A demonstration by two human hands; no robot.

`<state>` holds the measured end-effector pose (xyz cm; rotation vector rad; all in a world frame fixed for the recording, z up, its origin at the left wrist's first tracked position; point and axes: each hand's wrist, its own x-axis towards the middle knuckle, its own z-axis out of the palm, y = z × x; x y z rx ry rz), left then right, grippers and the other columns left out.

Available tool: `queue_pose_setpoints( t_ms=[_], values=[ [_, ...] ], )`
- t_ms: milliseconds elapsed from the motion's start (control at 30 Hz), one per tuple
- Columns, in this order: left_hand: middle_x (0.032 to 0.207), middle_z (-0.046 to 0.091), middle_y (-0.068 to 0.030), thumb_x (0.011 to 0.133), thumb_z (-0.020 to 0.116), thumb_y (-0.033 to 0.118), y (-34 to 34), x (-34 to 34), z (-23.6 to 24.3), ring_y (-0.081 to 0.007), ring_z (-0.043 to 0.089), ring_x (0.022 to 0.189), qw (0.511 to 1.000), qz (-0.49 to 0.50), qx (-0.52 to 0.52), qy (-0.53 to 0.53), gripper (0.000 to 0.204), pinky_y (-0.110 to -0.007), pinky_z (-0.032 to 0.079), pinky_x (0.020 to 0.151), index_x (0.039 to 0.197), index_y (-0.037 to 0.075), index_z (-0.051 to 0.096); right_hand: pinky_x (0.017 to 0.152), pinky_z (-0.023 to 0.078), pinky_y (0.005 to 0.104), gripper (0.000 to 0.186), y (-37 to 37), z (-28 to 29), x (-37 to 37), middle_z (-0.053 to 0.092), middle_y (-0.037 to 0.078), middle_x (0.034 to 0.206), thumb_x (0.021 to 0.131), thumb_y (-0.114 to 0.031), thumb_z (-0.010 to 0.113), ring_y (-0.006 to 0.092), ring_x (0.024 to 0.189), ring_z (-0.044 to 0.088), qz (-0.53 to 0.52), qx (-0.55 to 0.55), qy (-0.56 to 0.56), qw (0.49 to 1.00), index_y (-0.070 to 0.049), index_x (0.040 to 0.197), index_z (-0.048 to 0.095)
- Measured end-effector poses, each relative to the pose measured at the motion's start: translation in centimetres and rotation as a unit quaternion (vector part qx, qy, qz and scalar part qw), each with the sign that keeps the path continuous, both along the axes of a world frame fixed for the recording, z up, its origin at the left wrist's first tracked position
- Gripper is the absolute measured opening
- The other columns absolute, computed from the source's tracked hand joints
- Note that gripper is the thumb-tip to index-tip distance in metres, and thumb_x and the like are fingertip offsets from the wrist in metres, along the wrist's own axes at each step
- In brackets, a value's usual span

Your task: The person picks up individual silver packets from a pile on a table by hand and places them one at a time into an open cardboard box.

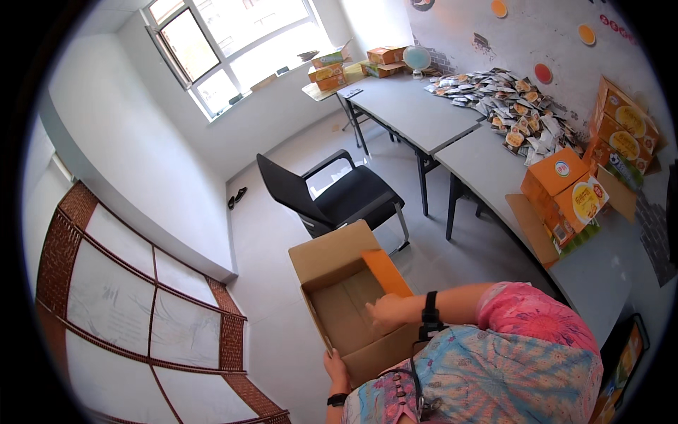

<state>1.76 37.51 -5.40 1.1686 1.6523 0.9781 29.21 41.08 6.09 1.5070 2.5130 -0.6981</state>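
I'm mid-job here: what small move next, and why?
Probably ease the orange flap outward with the right hand: that hand is beside it, the left hand holds the box by its near left corner, and the far flap stands open.

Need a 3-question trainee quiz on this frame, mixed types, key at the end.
1. Which part of the open cardboard box does the person's left grip hold? A) the far flap B) the near left corner C) the orange side
2. True or false: the heaped sachets lie on the floor.
3. What seating stands beyond the box?

Key:
1. B
2. False; the sachets are heaped on the grey tables.
3. A black chair with armrests.
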Motion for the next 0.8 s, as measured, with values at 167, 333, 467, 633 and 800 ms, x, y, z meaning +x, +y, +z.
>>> queue_pose_setpoints(
  t_ms=[167,333,467,633,800],
  values=[
    [0.094,0.060,-0.0125,0.091,0.048,0.018,9.6,2.7,1.4,-0.0207,0.054,0.084,0.996,-0.074,0.005,-0.058,0.027,-0.033,0.043,0.078,0.104,-0.005,0.054,0.073,0.049,0.0440,0.065,2.5,4.6,9.0,0.061,0.020,0.100,0.084,-0.042,0.054,0.0361,0.088,0.061,-0.246,0.041,-0.049,0.967,0.005,0.127,0.038],
    [0.093,0.059,-0.0093,0.092,0.047,0.018,19.2,6.0,0.7,-0.0170,0.054,0.083,0.980,-0.138,0.002,-0.140,0.024,-0.031,0.044,0.074,0.103,-0.002,0.054,0.092,0.040,0.0415,0.069,1.4,2.5,15.2,0.048,0.025,0.122,0.084,-0.046,0.053,0.0362,0.113,0.048,-0.414,0.109,-0.037,0.903,0.003,0.129,0.037],
    [0.094,0.061,-0.0072,0.092,0.047,0.019,24.0,9.2,3.3,-0.0140,0.055,0.085,0.952,-0.232,-0.022,-0.199,0.027,-0.029,0.043,0.077,0.108,-0.002,0.055,0.097,0.036,0.0413,0.079,1.4,0.5,14.6,0.044,0.028,0.125,0.081,-0.047,0.057,0.0390,0.114,0.047,-0.554,0.043,0.088,0.827,0.004,0.134,0.028],
    [0.096,0.061,-0.0052,0.093,0.047,0.020,27.9,12.6,4.2,-0.0125,0.054,0.087,0.922,-0.312,-0.021,-0.227,0.027,-0.027,0.044,0.077,0.107,-0.001,0.056,0.079,0.050,0.0416,0.085,1.7,-1.8,15.5,0.047,0.024,0.124,0.077,-0.041,0.064,0.0355,0.105,0.055,-0.598,0.023,0.285,0.749,-0.004,0.139,0.018],
    [0.096,0.061,-0.0037,0.092,0.051,0.023,30.2,16.3,5.0,-0.0118,0.054,0.089,0.912,-0.350,-0.023,-0.212,0.030,-0.025,0.042,0.079,0.108,-0.001,0.058,0.060,0.056,0.0393,0.078,1.7,2.2,16.7,0.052,0.016,0.118,0.075,-0.021,0.060,0.0312,0.095,0.060,-0.665,-0.059,0.315,0.675,-0.012,0.140,0.018]
  ],
)
